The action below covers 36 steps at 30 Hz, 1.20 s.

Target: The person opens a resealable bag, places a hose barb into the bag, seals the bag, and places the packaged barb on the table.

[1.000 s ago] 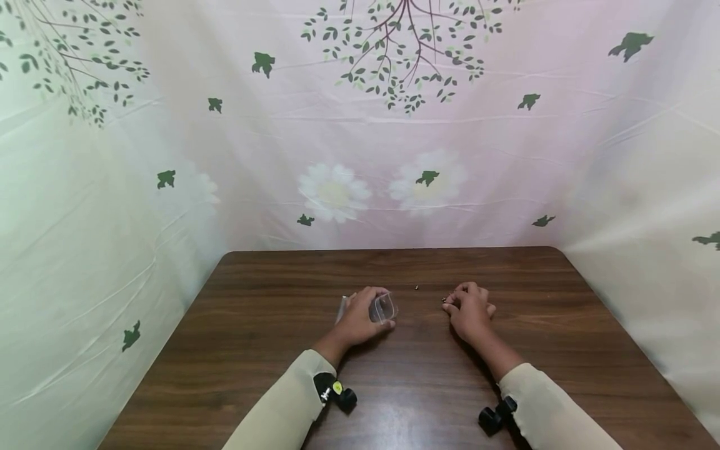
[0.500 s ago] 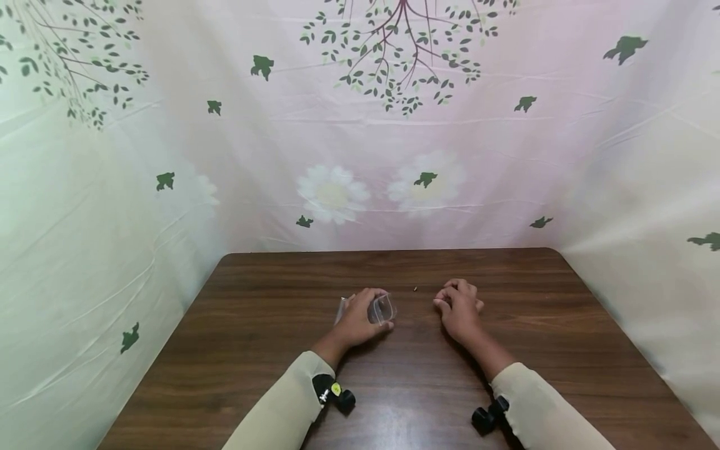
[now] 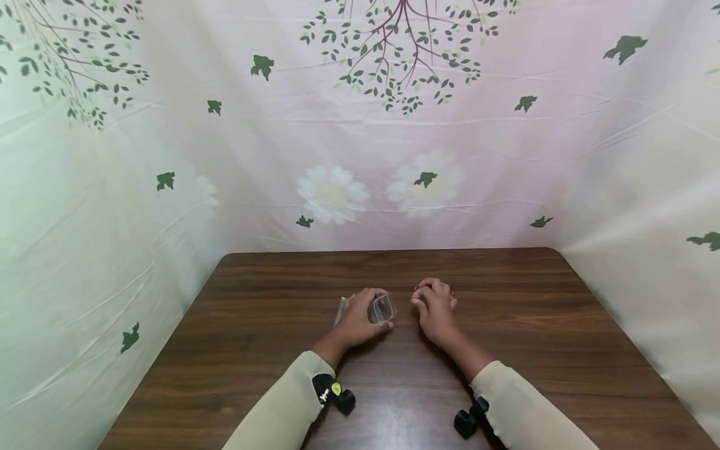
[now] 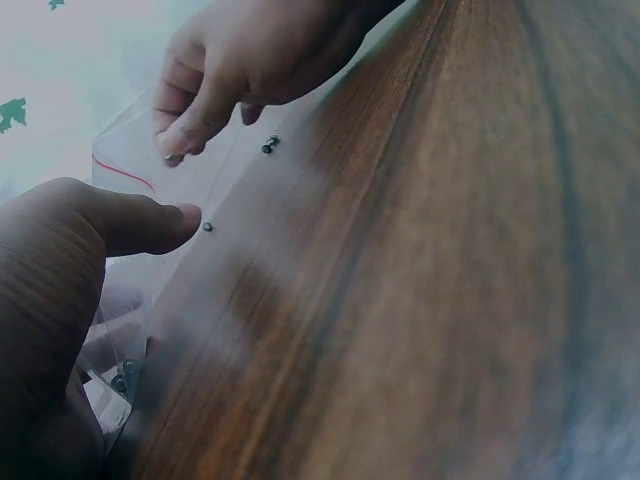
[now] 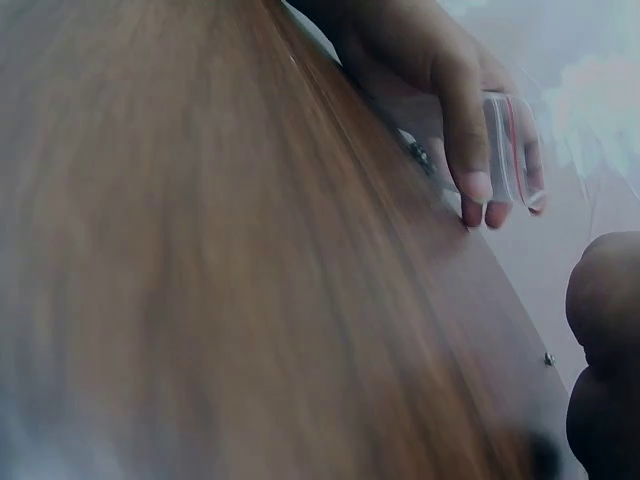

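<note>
While the left hand [image 3: 362, 319] holds the clear plastic bag [image 3: 382, 308] between thumb and fingers, the right hand [image 3: 435, 309] is over at 3 o'clock from it, well apart. Clock is the head view, 12 at the far table edge.

Left hand: thumb on the 4 o'clock side of the bag, fingers behind, visible through the plastic. Bag mouth gapes toward 3 o'clock. Red stripe [image 5: 515, 150] by the mouth in the right wrist view. Inside the bag: a few loose metal bits [image 4: 122, 380], too blurred to count.

Right hand: narrow, fingers bent, thumb close to the fingertips. Can't tell if anything is pinched.

One small metal piece [image 4: 207, 228] sits at about 10 o'clock of the right hand, right by the fingertips; touching or not, can't tell. A second metal piece [image 4: 270, 145] shows at about 1 o'clock, just beside the knuckles.

Rest: brown wood-grain table [image 3: 253, 350], printed curtain [image 3: 365, 144] at 12 behind it. Sleeves come in from 7 and 5, a black wrist camera [image 3: 345, 401] on the left one, another black camera [image 3: 465, 424] on the right.
</note>
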### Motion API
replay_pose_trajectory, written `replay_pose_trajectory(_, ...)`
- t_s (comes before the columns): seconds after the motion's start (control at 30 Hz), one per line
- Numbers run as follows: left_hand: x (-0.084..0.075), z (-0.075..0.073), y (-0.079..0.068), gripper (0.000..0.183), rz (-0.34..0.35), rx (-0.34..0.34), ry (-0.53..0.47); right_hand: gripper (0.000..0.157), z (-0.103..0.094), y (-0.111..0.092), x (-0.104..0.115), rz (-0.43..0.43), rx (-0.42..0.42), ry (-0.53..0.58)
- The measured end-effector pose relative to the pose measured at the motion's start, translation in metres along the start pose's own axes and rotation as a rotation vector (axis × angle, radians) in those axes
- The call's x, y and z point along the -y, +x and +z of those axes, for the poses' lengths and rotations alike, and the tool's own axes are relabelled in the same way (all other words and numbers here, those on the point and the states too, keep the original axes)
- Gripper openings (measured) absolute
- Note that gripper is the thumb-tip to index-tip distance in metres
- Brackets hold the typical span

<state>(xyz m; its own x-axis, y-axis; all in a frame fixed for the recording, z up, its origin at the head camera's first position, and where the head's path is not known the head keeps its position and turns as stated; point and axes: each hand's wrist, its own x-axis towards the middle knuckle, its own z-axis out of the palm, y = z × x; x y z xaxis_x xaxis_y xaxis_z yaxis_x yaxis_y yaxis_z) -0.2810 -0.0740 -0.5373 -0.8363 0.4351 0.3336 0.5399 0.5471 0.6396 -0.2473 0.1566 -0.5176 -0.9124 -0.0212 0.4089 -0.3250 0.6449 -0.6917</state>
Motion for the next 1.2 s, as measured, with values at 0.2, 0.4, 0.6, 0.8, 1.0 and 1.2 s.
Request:
replay_pose_trajectory(0.2, 0.000, 0.001, 0.001, 0.068, -0.010, -0.002, -0.004, 0.009, 0.009, 0.001, 0.008, -0.037, 0.001, 0.035)
replay_pose_trajectory(0.4, -0.003, -0.002, -0.001, 0.066, 0.031, -0.022, -0.027, 0.007, 0.016, 0.000, 0.014, -0.123, -0.048, 0.063)
replay_pose_trajectory(0.6, -0.010, -0.006, -0.002, 0.065, 0.001, 0.006, -0.029, 0.003, 0.023, -0.002, 0.019, -0.196, -0.071, 0.100)
replay_pose_trajectory(0.8, -0.020, -0.014, -0.002, 0.066, -0.034, 0.060, -0.004, 0.007, 0.027, -0.004, 0.022, -0.241, -0.088, 0.097)
replay_pose_trajectory(1.0, -0.009, -0.005, -0.001, 0.066, -0.027, 0.027, -0.054, 0.009, 0.026, -0.006, 0.022, -0.254, -0.112, 0.100)
replay_pose_trajectory(1.2, -0.011, -0.007, 0.000, 0.067, -0.024, 0.032, -0.034, 0.008, 0.019, -0.007, 0.018, -0.220, -0.111, 0.100)
